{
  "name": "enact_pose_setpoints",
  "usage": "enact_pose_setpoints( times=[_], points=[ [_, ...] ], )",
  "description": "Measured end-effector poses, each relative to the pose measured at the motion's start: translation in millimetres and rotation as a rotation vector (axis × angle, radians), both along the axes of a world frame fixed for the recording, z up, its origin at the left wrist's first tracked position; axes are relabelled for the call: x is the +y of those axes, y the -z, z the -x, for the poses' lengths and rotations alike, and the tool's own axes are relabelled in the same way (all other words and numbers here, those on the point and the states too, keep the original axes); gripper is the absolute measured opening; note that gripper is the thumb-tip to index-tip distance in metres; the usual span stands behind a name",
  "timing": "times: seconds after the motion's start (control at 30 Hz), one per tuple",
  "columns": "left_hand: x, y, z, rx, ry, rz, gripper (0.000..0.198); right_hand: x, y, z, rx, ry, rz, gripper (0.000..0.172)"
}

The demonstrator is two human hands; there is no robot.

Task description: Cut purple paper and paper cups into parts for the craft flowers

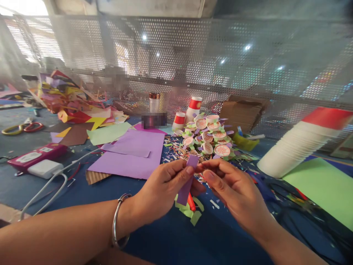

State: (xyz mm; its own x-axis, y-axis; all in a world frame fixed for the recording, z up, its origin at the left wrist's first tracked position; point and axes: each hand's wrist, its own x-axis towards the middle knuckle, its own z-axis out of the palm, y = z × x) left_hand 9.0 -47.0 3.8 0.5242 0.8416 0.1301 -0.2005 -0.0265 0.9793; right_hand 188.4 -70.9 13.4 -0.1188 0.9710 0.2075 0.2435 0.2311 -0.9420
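Observation:
My left hand point(168, 184) pinches a narrow purple paper strip point(185, 193) between thumb and fingers, the strip tilted above the table. My right hand point(234, 189) is beside it, fingers curled and thumb close to the index finger, near the left fingertips. Whatever lies between the right fingers is too small to make out. Below the strip, green paper pieces point(196, 218) lie on the blue tabletop, with a red-orange object point(191, 203) partly hidden among them. Just beyond my hands rises a heap of small round white paper pieces point(207, 137) with red print and coloured tabs.
Purple paper sheets point(132, 163) lie left of centre, scissors point(23, 127) and a magenta box with a white charger point(45, 168) farther left. Stacked paper cups point(300, 143) lean at right beside green paper point(325, 191) and black cables point(306, 221). A perforated screen point(176, 55) stands behind.

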Motion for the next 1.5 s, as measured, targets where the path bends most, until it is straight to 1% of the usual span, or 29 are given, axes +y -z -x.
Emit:
enact_pose_setpoints(
  times=[0.17, 0.37, 0.53, 0.67, 0.83, 1.0, 1.17, 1.3, 1.4, 1.5],
  points=[
    [-4.1, -1.2, -2.1, -0.006, 0.04, 0.034, 0.035, -1.7, -2.3, 1.4, 0.01, -0.048, -0.014, 0.028],
    [-7.3, 1.9, -4.6, -0.054, 0.116, 0.2, 0.033, -2.3, -2.6, -0.1, 0.018, -0.025, -0.023, 0.027],
    [-7.4, 4.4, -6.9, -0.082, 0.152, 0.223, 0.035, -1.0, -0.2, -1.6, 0.017, -0.052, -0.009, 0.027],
    [-7.6, 6.2, -7.9, -0.103, 0.175, 0.28, 0.035, -1.2, -0.1, -1.0, 0.0, -0.022, -0.006, 0.028],
    [-6.0, 10.3, -7.6, -0.127, 0.216, 0.348, 0.031, -2.8, -1.9, 0.0, -0.023, -0.011, -0.022, 0.026],
    [-3.8, 12.3, -5.3, -0.149, 0.22, 0.386, 0.029, -4.3, -3.4, -0.3, -0.077, 0.008, -0.057, 0.027],
    [-1.4, 11.5, -3.0, -0.112, 0.214, 0.342, 0.03, -3.9, -2.9, -3.7, -0.175, 0.035, -0.113, 0.026],
    [3.9, 9.8, -1.5, -0.039, 0.185, 0.282, 0.031, -2.7, -2.6, -8.9, -0.154, 0.061, -0.118, 0.028],
    [8.6, 8.0, 1.4, 0.021, 0.171, 0.155, 0.033, -1.1, -4.0, -13.5, -0.113, 0.059, -0.141, 0.028],
    [12.9, 6.1, 5.8, 0.099, 0.162, 0.003, 0.036, 0.6, -6.1, -16.6, -0.132, 0.012, -0.113, 0.025]
  ],
)
